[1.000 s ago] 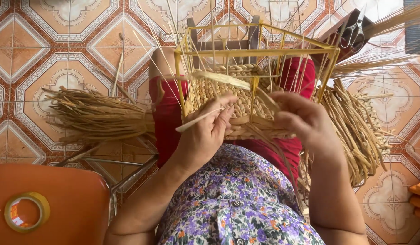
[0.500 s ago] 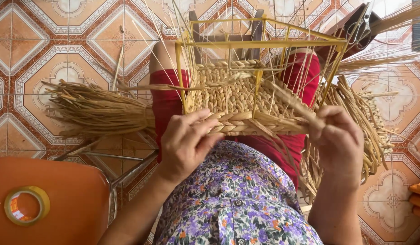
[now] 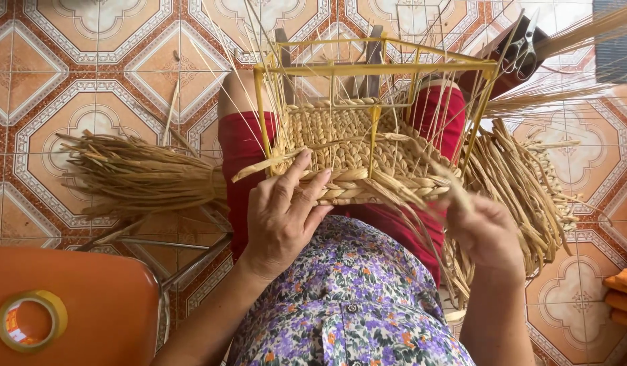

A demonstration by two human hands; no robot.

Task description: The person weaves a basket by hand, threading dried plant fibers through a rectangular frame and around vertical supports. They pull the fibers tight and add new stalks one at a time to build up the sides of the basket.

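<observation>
Tiled floor [image 3: 90, 61], hands [image 3: 283, 217] at basket rim [image 3: 354, 186]

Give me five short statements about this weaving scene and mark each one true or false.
1. The left hand rests on the braided edge of the woven basket. True.
2. The basket is being woven on a blue metal frame. False: the wire frame is yellow.
3. A roll of tape lies on the orange chair seat. True.
4. The right hand holds a pair of scissors. False: it grips straw strands; scissors lie apart, at the top right.
5. The floor is bare grey concrete. False: the floor is patterned orange and white tile.
</observation>
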